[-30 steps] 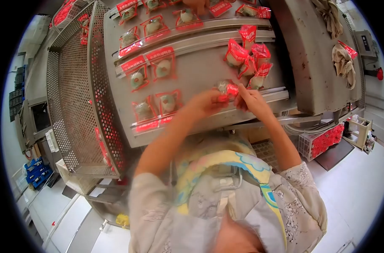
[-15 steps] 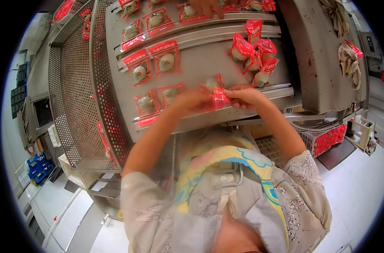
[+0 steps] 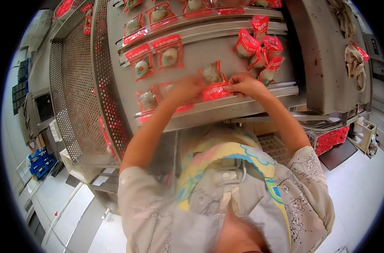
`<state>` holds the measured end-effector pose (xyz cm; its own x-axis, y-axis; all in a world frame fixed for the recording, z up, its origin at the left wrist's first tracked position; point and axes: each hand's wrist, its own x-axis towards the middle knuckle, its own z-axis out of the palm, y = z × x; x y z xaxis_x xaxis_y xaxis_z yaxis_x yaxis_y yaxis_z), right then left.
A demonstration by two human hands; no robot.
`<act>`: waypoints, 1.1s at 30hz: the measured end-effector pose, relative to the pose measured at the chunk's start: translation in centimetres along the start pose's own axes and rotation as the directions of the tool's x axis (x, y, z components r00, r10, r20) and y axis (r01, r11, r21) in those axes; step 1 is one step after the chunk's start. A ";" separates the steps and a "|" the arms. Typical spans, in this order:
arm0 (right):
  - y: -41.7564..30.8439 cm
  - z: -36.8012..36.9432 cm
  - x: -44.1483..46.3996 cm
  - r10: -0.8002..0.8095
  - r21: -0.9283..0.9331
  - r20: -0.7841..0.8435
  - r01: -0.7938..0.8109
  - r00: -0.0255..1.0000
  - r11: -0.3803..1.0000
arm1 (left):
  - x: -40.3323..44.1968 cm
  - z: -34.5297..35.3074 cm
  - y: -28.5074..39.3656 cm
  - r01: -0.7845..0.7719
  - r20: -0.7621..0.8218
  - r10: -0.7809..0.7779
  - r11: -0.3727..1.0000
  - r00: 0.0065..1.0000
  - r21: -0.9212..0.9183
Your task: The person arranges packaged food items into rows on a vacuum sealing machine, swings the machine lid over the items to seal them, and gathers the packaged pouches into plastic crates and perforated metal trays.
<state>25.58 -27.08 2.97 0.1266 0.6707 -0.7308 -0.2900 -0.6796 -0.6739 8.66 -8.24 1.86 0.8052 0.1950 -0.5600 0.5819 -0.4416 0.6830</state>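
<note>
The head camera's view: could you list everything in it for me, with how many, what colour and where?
Work surface: one, grey, upper centre
Central packet: one, clear and red, near the surface's front edge
Flat packets: four, clear and red, left of it
Heaped packets: five, clear and red, right
Far packets: several, clear and red, top, some cut off
Perforated tray: one, grey, left
Steel housing: one, grey, right
Cloths: two, beige, upper right
Blue bins: count unclear, lower left
Apron: one, grey with yellow-blue trim, bottom
Sleeves: two, beige, patterned, bottom
Left hand: one, bare, blurred, left of the central packet
Right hand: one, bare, at its right edge
</note>
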 end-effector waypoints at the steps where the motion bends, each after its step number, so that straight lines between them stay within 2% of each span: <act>1: 0.2 -0.1 0.4 -0.026 -0.051 -0.012 0.025 1.000 0.998 | -0.2 -0.3 1.1 0.096 -0.041 -0.094 0.994 0.995 0.051; 2: 0.6 0.0 0.9 -0.120 -0.166 -0.064 0.108 0.991 0.980 | -0.5 -0.1 1.7 0.059 -0.135 -0.027 0.970 0.990 0.235; 4: 1.4 0.6 1.9 -0.316 -0.396 -0.131 0.242 0.940 0.886 | -1.3 0.4 2.5 0.036 -0.272 0.150 0.816 0.950 0.576; 7: 1.5 1.0 2.6 -0.351 -0.519 -0.150 0.228 0.924 0.824 | -1.0 1.0 2.1 0.051 -0.361 0.082 0.937 0.929 0.345; 9: 0.7 0.9 2.3 -0.204 -0.362 -0.129 0.145 0.971 0.921 | -0.8 0.4 1.6 0.088 -0.239 -0.102 0.994 0.966 -0.069; 10: 0.3 0.7 2.2 -0.131 -0.283 -0.108 0.096 0.986 0.954 | -0.8 0.2 1.6 0.125 -0.152 -0.171 0.954 0.973 -0.274; 13: 0.5 0.1 2.8 -0.115 -0.255 -0.001 0.111 0.993 0.961 | -1.5 -0.1 2.0 0.045 -0.195 -0.036 0.998 0.980 0.040; 16: -0.1 0.2 2.9 -0.123 -0.396 -0.014 0.107 0.992 0.912 | -1.9 0.8 2.6 0.039 -0.348 0.111 0.917 0.931 0.398; 19: 0.4 1.7 2.6 -0.442 -0.750 -0.142 0.195 0.885 0.632 | -1.9 1.3 3.8 0.206 -0.369 0.009 0.818 0.929 0.537; 22: 0.0 1.7 1.6 -0.370 -0.705 -0.129 0.177 0.920 0.687 | -2.6 0.9 4.6 0.220 -0.347 -0.053 0.860 0.936 0.461; 25: -0.3 0.2 1.3 -0.206 -0.611 0.043 0.189 0.978 0.769 | -3.4 0.2 3.8 0.142 -0.284 -0.050 0.940 0.957 0.312; 28: -1.0 0.0 1.4 -0.161 -0.574 0.011 0.138 0.987 0.807 | -3.0 0.0 3.2 0.177 -0.254 -0.112 0.952 0.961 0.249; 31: -0.4 -0.1 2.7 -0.173 -0.471 -0.007 0.150 0.985 0.869 | -2.3 0.8 2.5 0.196 -0.418 -0.080 0.950 0.905 0.244; 33: 0.0 0.2 2.9 -0.183 -0.550 -0.049 0.127 0.982 0.826 | -2.1 1.0 3.0 0.256 -0.421 -0.118 0.922 0.899 0.289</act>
<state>25.73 -25.10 0.85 0.2242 0.7685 -0.5993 0.2980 -0.6396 -0.7086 8.55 -10.80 4.63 0.7037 0.5963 -0.3862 0.7100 -0.6106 0.3509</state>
